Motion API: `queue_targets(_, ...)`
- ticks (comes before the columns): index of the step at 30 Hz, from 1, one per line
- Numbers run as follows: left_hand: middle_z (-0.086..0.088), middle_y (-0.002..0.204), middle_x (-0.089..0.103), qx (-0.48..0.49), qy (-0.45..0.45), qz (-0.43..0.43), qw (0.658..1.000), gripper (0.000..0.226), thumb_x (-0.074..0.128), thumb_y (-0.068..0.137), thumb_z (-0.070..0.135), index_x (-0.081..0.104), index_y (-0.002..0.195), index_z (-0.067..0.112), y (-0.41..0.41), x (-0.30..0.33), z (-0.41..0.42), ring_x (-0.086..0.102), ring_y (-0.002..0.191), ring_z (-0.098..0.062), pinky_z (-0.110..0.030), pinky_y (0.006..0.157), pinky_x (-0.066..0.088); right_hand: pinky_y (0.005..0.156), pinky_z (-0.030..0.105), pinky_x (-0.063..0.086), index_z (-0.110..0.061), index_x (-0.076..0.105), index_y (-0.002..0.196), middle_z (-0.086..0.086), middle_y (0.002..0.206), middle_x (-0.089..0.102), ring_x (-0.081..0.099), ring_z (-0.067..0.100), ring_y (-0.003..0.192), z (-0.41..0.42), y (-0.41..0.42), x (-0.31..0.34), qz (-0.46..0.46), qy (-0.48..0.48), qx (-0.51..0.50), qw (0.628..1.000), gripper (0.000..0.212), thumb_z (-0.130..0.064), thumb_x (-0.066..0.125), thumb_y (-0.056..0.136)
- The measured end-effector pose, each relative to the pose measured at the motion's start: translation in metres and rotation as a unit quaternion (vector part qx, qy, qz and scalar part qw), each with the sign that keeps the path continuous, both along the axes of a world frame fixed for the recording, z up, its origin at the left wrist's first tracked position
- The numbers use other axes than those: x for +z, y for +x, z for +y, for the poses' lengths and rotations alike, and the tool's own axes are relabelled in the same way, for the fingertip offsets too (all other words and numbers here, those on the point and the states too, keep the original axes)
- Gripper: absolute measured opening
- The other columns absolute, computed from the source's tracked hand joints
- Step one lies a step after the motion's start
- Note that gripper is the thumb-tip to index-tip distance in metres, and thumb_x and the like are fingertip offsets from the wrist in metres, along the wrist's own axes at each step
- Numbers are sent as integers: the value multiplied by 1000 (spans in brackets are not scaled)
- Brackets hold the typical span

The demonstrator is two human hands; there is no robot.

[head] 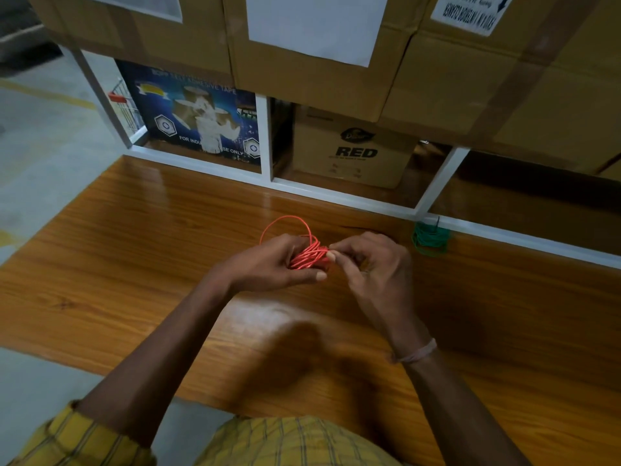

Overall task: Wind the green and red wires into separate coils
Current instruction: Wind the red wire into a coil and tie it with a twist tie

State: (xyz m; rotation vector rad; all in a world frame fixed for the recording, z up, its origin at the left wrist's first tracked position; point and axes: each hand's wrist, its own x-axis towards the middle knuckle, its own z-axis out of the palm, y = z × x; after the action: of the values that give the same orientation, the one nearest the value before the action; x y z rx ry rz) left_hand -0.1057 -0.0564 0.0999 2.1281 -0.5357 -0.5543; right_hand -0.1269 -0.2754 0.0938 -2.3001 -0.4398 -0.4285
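Wooden table [134,250], glossy and orange-brown, is filling the middle of the head view and is serving as the landmark. Its far edge is meeting a white shelf frame [336,193]; its left edge is giving way to grey concrete floor [40,146], and its near edge is running just ahead of the person's yellow checked shirt [289,442]. Bare tabletop is lying open to the left of the hands and along the near side, while the right part is falling into shadow.

Above the table's centre, the left hand [279,264] is curling around a bundle of red wire [311,253], fingers wrapped over it and thumb pressing beneath. One loose loop of this wire is arching up from the bundle toward the far edge. The right hand [373,264] is pinching the bundle's right end between thumb and fingertips, its remaining fingers folded inward. A thin band [416,353] is circling the right wrist.

Green wire [430,238] is lying already coiled on the table at its far edge, touching the shelf frame, well apart from both hands to the right.

Beyond the far edge, the lower shelf is holding one blue printed box [191,119] and one brown carton marked RED [353,149]; three large cardboard cartons [302,62] are sitting on the level above.

Count: two hands, two wires, one table.
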Motion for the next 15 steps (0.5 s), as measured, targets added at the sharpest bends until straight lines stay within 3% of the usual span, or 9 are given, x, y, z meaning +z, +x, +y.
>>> queue_targets(3, -2, 89, 68, -20, 35, -13, 999, 6, 66, 103, 38, 60, 105, 36, 1, 0, 1, 64, 74, -8, -28, 63, 52, 69, 34, 56, -21, 80, 96, -10, 91, 70, 63, 6, 85, -5, -1, 0, 18, -3, 22, 1000, 7, -24, 81, 91)
queue_targets(6, 0, 86, 70, -52, 23, 1, 998, 16, 67, 101, 40, 67, 108, 25, 1, 2, 3, 63, 70, -7, -25, 61, 50, 71, 16, 48, -24, 77, 107, -14, 103, 62, 60, 6, 93, -13, -1, 7, 58, 26, 49, 997, 14, -22, 78, 93)
queue_targets(9, 7, 75, 66, -82, 10, 17, 996, 16, 70, 100, 37, 70, 99, 21, 0, 4, 4, 56, 63, -5, -19, 56, 42, 79, 20, 51, -28, 72, 120, -12, 116, 55, 57, 11, 105, -21, 1, 17, 82, 52, 82, 992, 27, -12, 66, 100)
queue_targets(12, 6, 70, 61, -113, -2, 16, 993, 32, 71, 99, 39, 69, 94, 8, -2, 4, 2, 51, 59, -11, -23, 53, 38, 92, 27, 49, -31, 71, 126, -10, 119, 51, 52, 13, 115, -23, 7, 20, 103, 33, 111, 988, 38, -5, 56, 102)
queue_targets(15, 6, 70, 60, -139, -32, 28, 989, 33, 73, 99, 38, 70, 96, 5, -4, 4, -1, 51, 59, -14, -30, 54, 39, 104, 28, 44, -33, 71, 128, -8, 123, 50, 49, 11, 122, -20, 14, 14, 155, 59, 137, 977, 49, 2, 51, 100)
